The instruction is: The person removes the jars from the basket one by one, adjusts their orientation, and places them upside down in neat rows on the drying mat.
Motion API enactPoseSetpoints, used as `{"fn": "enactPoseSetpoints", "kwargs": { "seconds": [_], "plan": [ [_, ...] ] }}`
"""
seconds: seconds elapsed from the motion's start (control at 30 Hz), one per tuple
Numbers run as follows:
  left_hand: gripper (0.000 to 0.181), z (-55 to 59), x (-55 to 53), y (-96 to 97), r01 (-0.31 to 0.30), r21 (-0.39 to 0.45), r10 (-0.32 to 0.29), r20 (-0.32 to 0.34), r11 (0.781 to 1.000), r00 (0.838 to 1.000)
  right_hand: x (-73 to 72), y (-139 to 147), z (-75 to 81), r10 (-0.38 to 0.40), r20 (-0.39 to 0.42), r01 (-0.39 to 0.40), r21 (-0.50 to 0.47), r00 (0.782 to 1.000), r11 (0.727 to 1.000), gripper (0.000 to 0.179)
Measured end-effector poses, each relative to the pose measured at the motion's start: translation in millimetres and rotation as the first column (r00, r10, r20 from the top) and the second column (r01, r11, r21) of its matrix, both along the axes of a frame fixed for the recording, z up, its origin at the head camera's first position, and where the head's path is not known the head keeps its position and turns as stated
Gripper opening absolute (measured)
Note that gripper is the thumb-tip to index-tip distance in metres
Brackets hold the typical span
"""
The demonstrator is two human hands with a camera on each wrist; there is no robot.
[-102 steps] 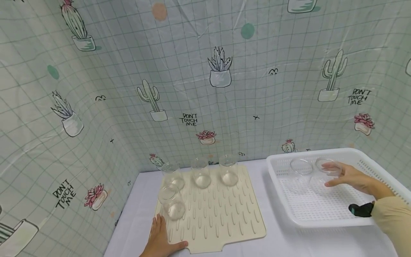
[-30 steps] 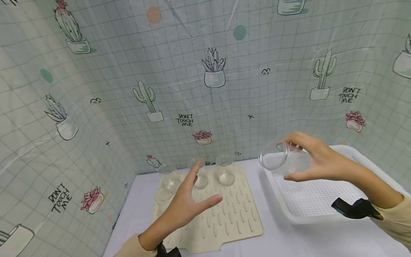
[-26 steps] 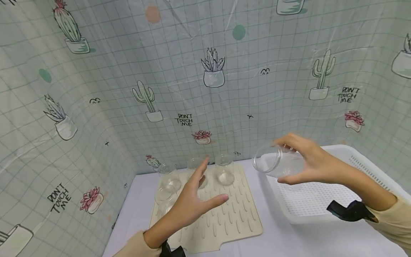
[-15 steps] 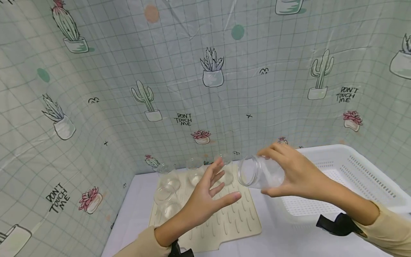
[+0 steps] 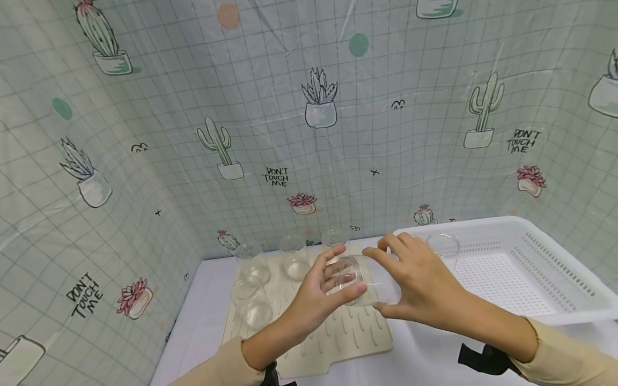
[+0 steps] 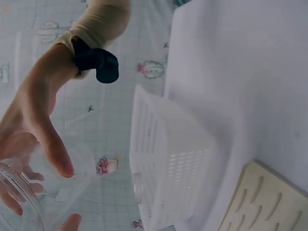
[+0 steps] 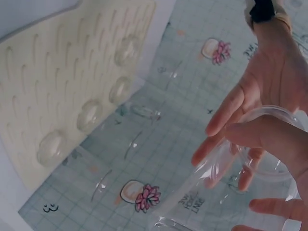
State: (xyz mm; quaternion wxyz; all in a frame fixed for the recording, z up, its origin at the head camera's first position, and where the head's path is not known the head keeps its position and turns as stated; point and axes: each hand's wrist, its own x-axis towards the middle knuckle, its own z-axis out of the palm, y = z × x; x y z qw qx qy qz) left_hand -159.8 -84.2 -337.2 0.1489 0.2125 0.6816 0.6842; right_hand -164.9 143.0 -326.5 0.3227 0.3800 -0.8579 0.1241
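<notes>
One cup [image 5: 379, 280] moved left between two hands [image 5: 425, 279]; four cups [image 5: 256, 312] occupy one mat [image 5: 357, 336].

A screened-off tabletop corner was formed by pale green gridded sheeting printed with potted cacti [image 5: 270, 118]. Household-type wares, a cream ribbed rectangular mat [image 5: 338, 343] and a white perforated plastic basket [image 5: 502, 284], were set on a white-covered table [image 5: 203, 311].

Head view faces forward and down; closer wrist views share the cup [image 5: 381, 283].
</notes>
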Motion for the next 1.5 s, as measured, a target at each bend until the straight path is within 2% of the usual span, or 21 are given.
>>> {"fn": "enactPoseSetpoints", "kwargs": {
  "seconds": [0.33, 0.53, 0.67, 0.77, 0.83, 0.9, 0.97, 1.1, 1.17, 1.27, 1.33, 1.5],
  "plan": [
    [0.062, -8.5, 0.5, -0.3, -0.031, 0.023, 0.031, 0.001, 0.999, 1.0, 0.3, -9, -8.5, 0.013, -0.002, -0.013, 0.009, 1.0, 1.0, 0.082],
    [0.058, -13.2, -1.6, -2.0, -0.046, 0.052, 0.046, 0.008, 0.998, 0.999, -2.0, -7, -10.5, 0.035, 0.032, -0.034, -0.014, 0.999, 0.999, 0.086],
    [0.057, -15.3, -5.0, -5.7, -0.039, 0.083, 0.038, 0.011, 0.996, 0.999, -5.6, 2, -10.8, 0.066, 0.121, -0.049, -0.132, 0.99, 0.99, 0.096],
    [0.056, -16.9, -7.4, -9.6, -0.035, 0.106, 0.034, 0.009, 0.994, 0.999, -7.9, 10, -14.4, 0.109, 0.245, -0.031, -0.304, 0.963, 0.952, 0.099],
    [0.055, -17.8, -8.4, -12.2, -0.037, 0.125, 0.036, 0.008, 0.992, 0.999, -8.9, 14, -19.1, 0.158, 0.317, -0.005, -0.433, 0.935, 0.901, 0.097],
    [0.055, -18.7, -9.4, -14.4, -0.042, 0.14, 0.042, 0.008, 0.989, 0.999, -9.9, 15, -25.4, 0.235, 0.381, 0.022, -0.561, 0.894, 0.828, 0.092],
    [0.056, -19.7, -10.4, -16.0, -0.049, 0.155, 0.048, 0.009, 0.987, 0.999, -10.5, 15, -32.6, 0.329, 0.427, 0.049, -0.67, 0.842, 0.741, 0.084],
    [0.057, -21.2, -11.7, -17.0, -0.06, 0.187, 0.057, 0.021, 0.98, 0.998, -9.4, 9, -47.1, 0.556, 0.465, 0.134, -0.836, 0.689, 0.533, 0.068],
    [0.058, -22.1, -11.9, -17.0, -0.06, 0.205, 0.057, 0.024, 0.977, 0.998, -8.9, 5, -54.1, 0.657, 0.429, 0.16, -0.889, 0.62, 0.429, 0.061],
    [0.058, -23.6, -12.2, -17.1, -0.056, 0.229, 0.051, 0.026, 0.972, 0.998, -10.1, -4, -64.3, 0.773, 0.338, 0.174, -0.941, 0.537, 0.29, 0.057],
    [0.059, -24.8, -12.4, -17.6, -0.058, 0.237, 0.053, 0.029, 0.97, 0.998, -10.9, -11, -69.6, 0.824, 0.283, 0.178, -0.958, 0.49, 0.223, 0.058],
    [0.065, -27.6, -13.2, -18.3, -0.073, 0.259, 0.066, 0.038, 0.963, 0.997, -10.5, -27, -77.5, 0.907, 0.186, 0.222, -0.969, 0.379, 0.106, 0.056]
  ]
}}
